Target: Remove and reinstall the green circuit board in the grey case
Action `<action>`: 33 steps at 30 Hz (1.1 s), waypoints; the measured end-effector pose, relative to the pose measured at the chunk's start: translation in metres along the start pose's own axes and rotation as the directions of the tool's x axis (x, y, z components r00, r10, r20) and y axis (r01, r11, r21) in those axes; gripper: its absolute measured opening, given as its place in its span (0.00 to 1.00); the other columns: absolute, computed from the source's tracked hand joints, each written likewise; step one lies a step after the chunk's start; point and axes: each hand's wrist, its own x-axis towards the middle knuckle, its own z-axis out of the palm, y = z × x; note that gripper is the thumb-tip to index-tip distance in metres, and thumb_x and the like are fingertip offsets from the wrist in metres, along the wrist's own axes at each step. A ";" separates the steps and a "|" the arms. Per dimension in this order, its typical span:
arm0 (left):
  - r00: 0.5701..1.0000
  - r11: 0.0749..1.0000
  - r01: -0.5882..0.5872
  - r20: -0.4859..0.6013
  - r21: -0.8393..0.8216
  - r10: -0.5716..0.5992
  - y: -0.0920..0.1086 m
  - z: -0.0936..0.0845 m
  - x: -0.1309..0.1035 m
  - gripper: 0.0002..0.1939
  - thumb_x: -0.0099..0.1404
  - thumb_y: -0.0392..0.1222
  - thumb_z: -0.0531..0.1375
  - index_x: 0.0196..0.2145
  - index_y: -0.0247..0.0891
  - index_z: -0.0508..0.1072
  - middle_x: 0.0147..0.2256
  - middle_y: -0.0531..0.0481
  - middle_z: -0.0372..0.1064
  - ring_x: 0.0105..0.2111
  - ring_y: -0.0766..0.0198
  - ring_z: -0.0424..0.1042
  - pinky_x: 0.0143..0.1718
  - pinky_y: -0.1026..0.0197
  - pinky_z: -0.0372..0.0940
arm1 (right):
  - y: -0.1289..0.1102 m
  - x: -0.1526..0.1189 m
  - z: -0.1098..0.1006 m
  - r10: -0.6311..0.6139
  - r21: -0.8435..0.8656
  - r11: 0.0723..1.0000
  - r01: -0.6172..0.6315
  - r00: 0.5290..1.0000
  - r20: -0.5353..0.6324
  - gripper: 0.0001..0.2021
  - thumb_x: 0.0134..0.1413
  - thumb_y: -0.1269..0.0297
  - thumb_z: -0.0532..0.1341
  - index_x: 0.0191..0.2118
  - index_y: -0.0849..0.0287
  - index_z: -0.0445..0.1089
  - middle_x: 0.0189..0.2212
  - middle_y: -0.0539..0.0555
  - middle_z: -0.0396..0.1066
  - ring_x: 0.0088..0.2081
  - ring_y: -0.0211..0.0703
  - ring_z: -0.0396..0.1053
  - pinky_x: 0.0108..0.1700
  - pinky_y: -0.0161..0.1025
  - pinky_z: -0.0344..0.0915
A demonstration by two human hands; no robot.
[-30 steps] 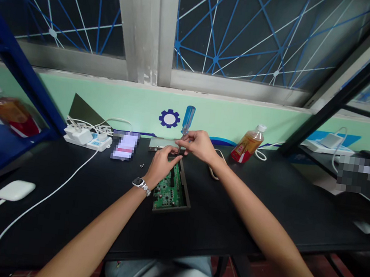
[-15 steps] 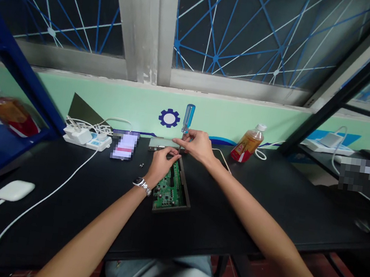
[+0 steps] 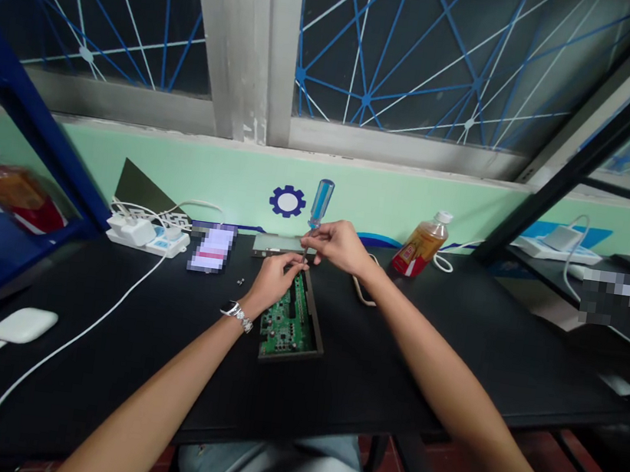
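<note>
A screwdriver (image 3: 322, 201) with a clear blue handle stands nearly upright, leaning slightly right. My right hand (image 3: 342, 247) pinches it by the metal shaft, below the handle. My left hand (image 3: 274, 281), with a metal-band watch on the wrist, is closed at the lower end of the shaft. Whatever its fingertips hold is too small to make out. Beneath both hands lies a green circuit board (image 3: 287, 325) in an open dark metal case (image 3: 315, 329). The left hand covers its far-left part, and the screwdriver's tip is hidden by the fingers.
Behind the case lies a flat grey metal piece (image 3: 276, 245). Tiny metal parts, apparently screws (image 3: 240, 281), sit left of my left hand. Around them are a phone (image 3: 212, 247), a power strip (image 3: 166, 242), a drink bottle (image 3: 422, 242), a white charger (image 3: 24, 325) and cables.
The screwdriver's handle now leans a little further right. My right hand's fingers have curled in closer around the shaft, and the left hand has shifted slightly left.
</note>
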 end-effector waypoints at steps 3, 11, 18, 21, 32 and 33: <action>1.000 1.000 -0.004 0.020 -0.002 0.004 -0.001 -0.001 0.000 0.11 0.70 0.39 0.56 0.44 0.36 0.78 0.41 0.45 0.81 0.44 0.55 0.78 0.49 0.56 0.66 | 0.000 0.000 0.005 -0.012 -0.019 1.000 0.011 0.998 -0.057 0.16 0.53 0.53 0.67 0.30 0.64 0.75 0.24 0.55 0.76 0.20 0.40 0.72 0.24 0.35 0.66; 0.999 1.000 0.025 0.029 0.012 -0.025 -0.002 -0.001 0.000 0.11 0.71 0.40 0.55 0.43 0.36 0.77 0.40 0.46 0.81 0.43 0.55 0.77 0.47 0.56 0.66 | -0.010 0.002 -0.008 -0.071 0.086 0.994 0.068 0.997 0.034 0.18 0.59 0.49 0.62 0.46 0.59 0.72 0.42 0.57 0.74 0.37 0.42 0.69 0.25 0.32 0.68; 1.000 0.999 -0.012 0.028 0.030 0.011 -0.006 -0.003 -0.001 0.11 0.71 0.41 0.56 0.43 0.38 0.77 0.41 0.47 0.80 0.45 0.56 0.77 0.49 0.56 0.66 | -0.001 0.005 -0.010 -0.090 0.178 0.980 0.086 0.996 0.016 0.19 0.58 0.47 0.63 0.42 0.60 0.72 0.34 0.54 0.71 0.30 0.38 0.66 0.22 0.31 0.65; 0.999 0.998 -0.038 0.039 0.043 0.036 -0.003 -0.005 -0.002 0.11 0.71 0.41 0.56 0.44 0.38 0.77 0.42 0.47 0.80 0.45 0.57 0.77 0.49 0.57 0.67 | 0.005 0.007 -0.007 -0.073 0.238 0.968 0.072 0.997 -0.007 0.19 0.55 0.48 0.66 0.40 0.59 0.70 0.26 0.49 0.66 0.25 0.35 0.63 0.21 0.32 0.63; 0.987 0.916 -0.155 0.091 0.370 0.131 -0.001 -0.016 -0.002 0.11 0.68 0.40 0.58 0.45 0.39 0.77 0.44 0.44 0.77 0.44 0.54 0.75 0.50 0.54 0.67 | -0.001 0.010 0.009 -0.081 0.261 0.957 0.124 0.982 -0.171 0.24 0.48 0.48 0.71 0.31 0.53 0.55 0.20 0.43 0.59 0.19 0.34 0.56 0.21 0.34 0.52; 0.986 0.894 -0.160 0.114 0.419 0.124 -0.002 -0.019 -0.003 0.11 0.67 0.39 0.58 0.45 0.39 0.77 0.44 0.43 0.76 0.45 0.53 0.75 0.51 0.53 0.67 | -0.004 0.009 0.010 -0.091 0.220 0.966 0.132 0.978 -0.187 0.24 0.48 0.47 0.71 0.30 0.53 0.55 0.19 0.42 0.56 0.19 0.34 0.54 0.22 0.34 0.50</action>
